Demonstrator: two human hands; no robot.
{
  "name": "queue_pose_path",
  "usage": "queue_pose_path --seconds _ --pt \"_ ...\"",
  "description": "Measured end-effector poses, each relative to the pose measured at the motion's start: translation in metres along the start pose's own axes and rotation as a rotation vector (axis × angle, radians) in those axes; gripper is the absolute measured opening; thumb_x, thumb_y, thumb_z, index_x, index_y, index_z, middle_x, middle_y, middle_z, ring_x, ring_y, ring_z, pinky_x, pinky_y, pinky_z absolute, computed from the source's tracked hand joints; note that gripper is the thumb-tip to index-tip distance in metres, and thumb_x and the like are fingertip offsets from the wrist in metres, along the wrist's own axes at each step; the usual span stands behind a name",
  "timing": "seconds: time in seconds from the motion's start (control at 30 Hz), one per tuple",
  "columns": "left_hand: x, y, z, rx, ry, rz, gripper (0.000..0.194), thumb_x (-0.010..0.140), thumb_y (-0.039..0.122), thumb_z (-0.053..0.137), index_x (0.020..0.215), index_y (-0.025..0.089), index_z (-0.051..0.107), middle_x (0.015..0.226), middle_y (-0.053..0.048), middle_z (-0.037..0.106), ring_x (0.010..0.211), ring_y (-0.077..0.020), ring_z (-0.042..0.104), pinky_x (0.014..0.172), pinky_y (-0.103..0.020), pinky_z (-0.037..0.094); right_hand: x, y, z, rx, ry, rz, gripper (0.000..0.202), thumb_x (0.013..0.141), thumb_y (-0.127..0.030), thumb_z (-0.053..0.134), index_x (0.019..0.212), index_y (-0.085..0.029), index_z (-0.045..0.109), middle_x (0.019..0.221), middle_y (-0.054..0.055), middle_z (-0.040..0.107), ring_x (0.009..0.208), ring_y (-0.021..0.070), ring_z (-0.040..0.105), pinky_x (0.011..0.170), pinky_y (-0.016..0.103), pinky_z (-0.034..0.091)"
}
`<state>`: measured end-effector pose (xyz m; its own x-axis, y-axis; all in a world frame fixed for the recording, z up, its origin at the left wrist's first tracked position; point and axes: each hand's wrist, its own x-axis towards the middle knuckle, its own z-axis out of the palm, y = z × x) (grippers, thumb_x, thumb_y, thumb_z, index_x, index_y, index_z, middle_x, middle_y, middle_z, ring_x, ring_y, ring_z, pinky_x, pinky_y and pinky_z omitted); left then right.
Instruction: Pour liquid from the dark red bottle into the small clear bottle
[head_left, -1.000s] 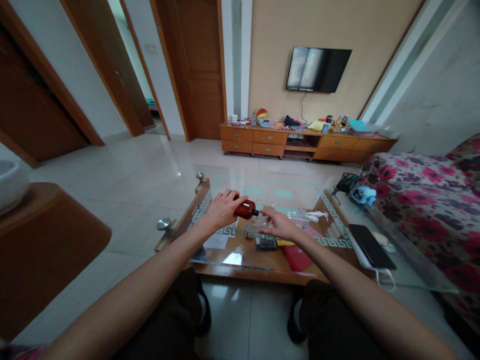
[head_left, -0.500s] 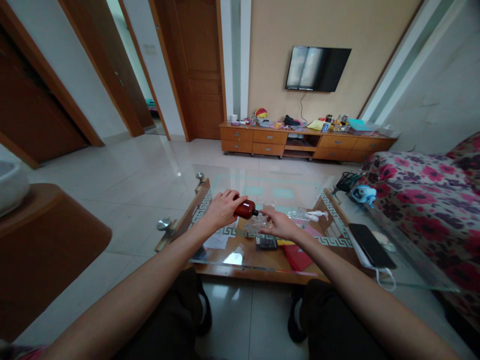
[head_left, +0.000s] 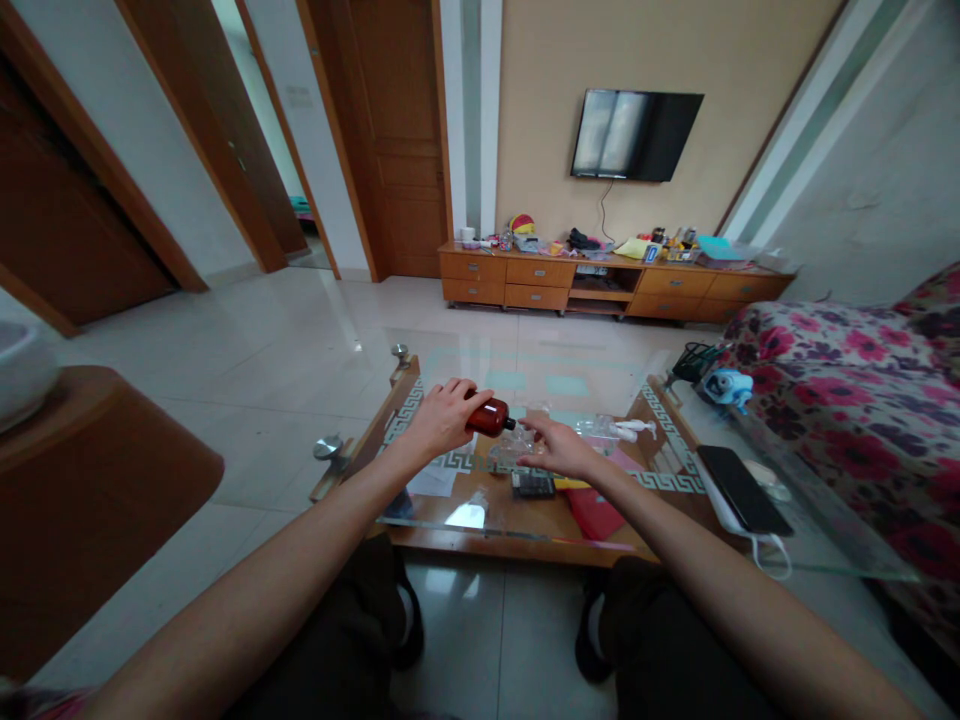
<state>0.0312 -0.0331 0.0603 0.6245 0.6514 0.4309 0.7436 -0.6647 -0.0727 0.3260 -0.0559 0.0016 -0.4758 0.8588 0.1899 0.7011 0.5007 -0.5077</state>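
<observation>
Hands meet mid-frame over the glass table (head_left: 750, 555). Left hand (head_left: 442, 420) fingers wrapped shut around a red bottle (head_left: 489, 416), tipped sideways, nozzle aimed right. Right hand (head_left: 559, 448) fingers curled on a small clear container (head_left: 511, 447), steadying it just under the nozzle

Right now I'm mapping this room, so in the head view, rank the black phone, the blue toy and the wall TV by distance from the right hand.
1. Black phone, right of the right hand, on the glass.
2. Blue toy, farther right, by the sofa.
3. Wall TV, across the room.
</observation>
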Motion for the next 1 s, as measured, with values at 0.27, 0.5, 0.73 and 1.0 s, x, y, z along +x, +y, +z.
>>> queue_pose_path --seconds 0.27,0.5,0.73,1.0 --pt "0.0002 0.0024 -0.0042 0.004 -0.015 -0.006 0.075 0.077 0.015 0.071 0.147 0.033 0.049 0.13 -0.01 0.059 0.123 -0.0328 0.051 0.103 -0.047 0.045 -0.0003 -0.0024 -0.002 -0.007 -0.004 0.006 0.08 0.081 -0.051 0.086 0.151 -0.026 0.056 0.13 0.012 0.071 0.101 0.0269 0.069 0.087 0.038 0.053" --pt "0.0002 0.0016 -0.0022 0.007 -0.01 -0.007 0.075 0.079 0.016 0.07 0.148 0.033 0.047 0.132 -0.01 0.059 0.124 -0.0327 0.051 0.103 -0.047 0.045 0.0001 -0.001 -0.001 -0.017 -0.005 -0.004 0.08 0.082 -0.053 0.085 0.151 -0.026 0.055 0.129 0.012 0.071 0.1 0.027 0.069 0.087 0.039 0.054" --pt "-0.0004 0.0013 -0.0005 0.0 -0.008 -0.006 0.076 0.078 0.016 0.071 0.148 0.034 0.047 0.133 -0.01 0.059 0.125 -0.0334 0.051 0.103 -0.047 0.044 0.0003 -0.0016 -0.0005 -0.02 -0.007 0.011 0.08 0.081 -0.052 0.086 0.151 -0.027 0.055 0.126 0.012 0.072 0.099 0.028 0.069 0.086 0.041 0.055" --pt "-0.0001 0.0013 -0.0001 0.002 -0.014 -0.004 0.075 0.079 0.016 0.071 0.148 0.033 0.048 0.132 -0.01 0.059 0.124 -0.0328 0.051 0.104 -0.048 0.043 0.0 -0.0007 -0.0002 -0.012 -0.002 0.008 0.082 0.081 -0.053 0.086 0.151 -0.025 0.055 0.125 0.012 0.072 0.098 0.0266 0.069 0.086 0.039 0.054"
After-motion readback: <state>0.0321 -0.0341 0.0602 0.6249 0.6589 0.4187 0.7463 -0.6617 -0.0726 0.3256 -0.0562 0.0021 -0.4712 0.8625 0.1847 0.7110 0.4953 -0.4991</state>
